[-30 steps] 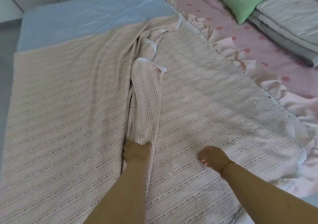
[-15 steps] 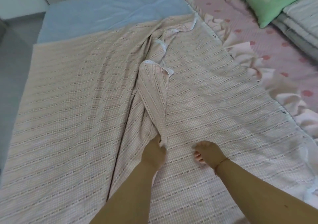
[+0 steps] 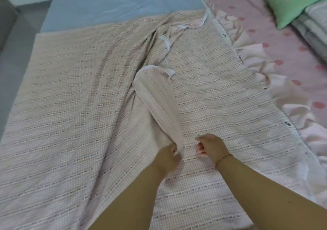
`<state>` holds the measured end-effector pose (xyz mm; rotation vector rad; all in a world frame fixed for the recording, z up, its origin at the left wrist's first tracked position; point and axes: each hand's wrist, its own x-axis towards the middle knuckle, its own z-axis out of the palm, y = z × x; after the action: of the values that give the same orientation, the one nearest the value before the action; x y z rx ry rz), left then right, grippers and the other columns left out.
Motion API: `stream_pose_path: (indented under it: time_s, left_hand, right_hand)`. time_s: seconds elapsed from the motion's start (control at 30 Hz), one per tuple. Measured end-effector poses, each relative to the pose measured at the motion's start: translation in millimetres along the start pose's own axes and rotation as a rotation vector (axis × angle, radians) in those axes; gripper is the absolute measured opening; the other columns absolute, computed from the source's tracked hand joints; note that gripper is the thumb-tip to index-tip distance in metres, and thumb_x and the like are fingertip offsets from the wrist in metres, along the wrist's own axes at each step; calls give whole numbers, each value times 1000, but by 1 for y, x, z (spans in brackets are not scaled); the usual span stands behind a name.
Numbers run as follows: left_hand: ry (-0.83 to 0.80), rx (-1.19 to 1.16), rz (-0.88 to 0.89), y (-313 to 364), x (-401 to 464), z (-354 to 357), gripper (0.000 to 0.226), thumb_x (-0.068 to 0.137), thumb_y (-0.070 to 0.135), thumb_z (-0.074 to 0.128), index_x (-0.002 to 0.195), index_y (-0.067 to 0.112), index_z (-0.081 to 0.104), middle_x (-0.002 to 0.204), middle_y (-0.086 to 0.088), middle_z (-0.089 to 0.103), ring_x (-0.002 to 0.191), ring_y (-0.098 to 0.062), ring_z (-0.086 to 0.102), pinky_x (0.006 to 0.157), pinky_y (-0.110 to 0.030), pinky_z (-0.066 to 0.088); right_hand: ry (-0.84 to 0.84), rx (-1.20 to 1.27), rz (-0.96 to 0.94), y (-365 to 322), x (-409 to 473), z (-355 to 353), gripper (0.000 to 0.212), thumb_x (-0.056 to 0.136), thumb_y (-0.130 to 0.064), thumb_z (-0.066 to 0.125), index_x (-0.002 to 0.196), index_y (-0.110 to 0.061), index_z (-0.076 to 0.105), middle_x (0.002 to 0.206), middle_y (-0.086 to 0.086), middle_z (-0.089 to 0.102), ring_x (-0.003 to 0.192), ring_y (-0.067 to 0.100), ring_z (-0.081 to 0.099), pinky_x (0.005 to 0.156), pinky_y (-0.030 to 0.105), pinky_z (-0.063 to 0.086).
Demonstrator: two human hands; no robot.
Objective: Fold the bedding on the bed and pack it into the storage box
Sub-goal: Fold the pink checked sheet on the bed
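Bedding item: a beige checked sheet [image 3: 70, 114] with rows of small dark marks, spread flat over most of the bed.
Sheet position: it covers the near and middle area; its far edge lies against a light blue sheet [image 3: 115, 3], its right edge against a pink ruffled spread [image 3: 265, 35] with red dots.
Raised fold: a long ridge of the checked sheet [image 3: 159, 102] is gathered up along the middle, running from the far right corner toward the person; a white-trimmed hem shows along it.
Left hand: the left hand [image 3: 168, 157] grips the near end of the ridge; its fingers are curled round the cloth, and the cloth rises from the grip.
Right hand: the right hand [image 3: 210, 148] is just beside the left, on the flat part of the sheet; its fingers [image 3: 200, 149] are curled inward and hold nothing; a thin band sits at the wrist.
Hand spacing: near each other, not touching.
Far right corner: a green pillow [image 3: 290, 1] lies on the pink spread, next to a stack of folded grey and white bedding [image 3: 315, 26].
Left margin: grey floor [image 3: 16, 56] beside the bed.
Storage box: not seen in this view.
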<state>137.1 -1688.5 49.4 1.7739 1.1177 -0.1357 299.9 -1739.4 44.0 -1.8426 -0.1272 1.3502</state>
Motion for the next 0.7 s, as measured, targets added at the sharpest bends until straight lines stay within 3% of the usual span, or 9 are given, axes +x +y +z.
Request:
stream_pose_path:
  time_s: [0.13,0.23,0.3,0.37,0.43,0.53,0.63,0.7]
  left_hand:
    - [-537,214,102,30,-34,42,39,94,23,54,129,6,52,131,-13,54,118,-28,53,86,-32,39]
    - [-653,189,12,22,-41,66,53,88,27,62,139,29,47,134,4,54,119,-19,53,97,-31,42]
    - [-584,-109,-125,18,-35,69,45,85,30,67,129,30,58,118,8,63,107,-12,59,91,-28,46]
    - [-410,-451,-254,17,-24,66,32,86,29,70,117,20,65,111,-1,69,99,-11,66,79,-24,50]
    - [-233,-721,-305,20,-13,63,31,89,22,68,117,9,63,112,-12,70,98,-17,69,77,-25,56]
    - [-51,-1101,-385,34,6,57,24,93,13,62,114,2,61,101,-10,74,86,-17,72,66,-25,58]
    - [40,-1250,-424,50,29,60,26,92,10,62,117,7,61,107,-11,72,94,-23,70,67,-30,57]
    - [39,-1168,-360,67,41,66,31,88,2,65,118,9,60,108,-10,72,98,-25,69,73,-33,57]
  right_hand:
    - [132,-68,-262,-23,-10,-10,22,94,-21,53,73,-13,54,60,4,55,55,19,50,56,30,44]
    - [168,-133,-262,-28,-10,-19,21,94,-30,52,81,-15,56,68,4,59,60,19,52,63,32,46]
    - [161,-176,-232,-23,-6,-27,22,95,-32,51,82,-15,56,68,3,59,59,18,51,61,30,44]
    - [150,-167,-200,-15,-3,-33,24,95,-29,50,79,-13,56,67,5,58,59,20,50,61,31,43]
    - [142,-170,-170,-3,1,-39,30,95,-26,49,68,-13,54,64,8,56,59,23,48,63,35,40]
    - [94,-59,-134,13,6,-47,33,96,-24,47,65,-13,50,61,6,51,51,17,44,58,30,38]
    - [51,75,-119,20,6,-54,29,98,-28,46,74,-12,53,64,6,54,51,13,48,49,23,39]
    - [86,151,-139,20,4,-63,26,98,-29,46,82,-11,57,68,7,57,60,18,53,59,30,48]
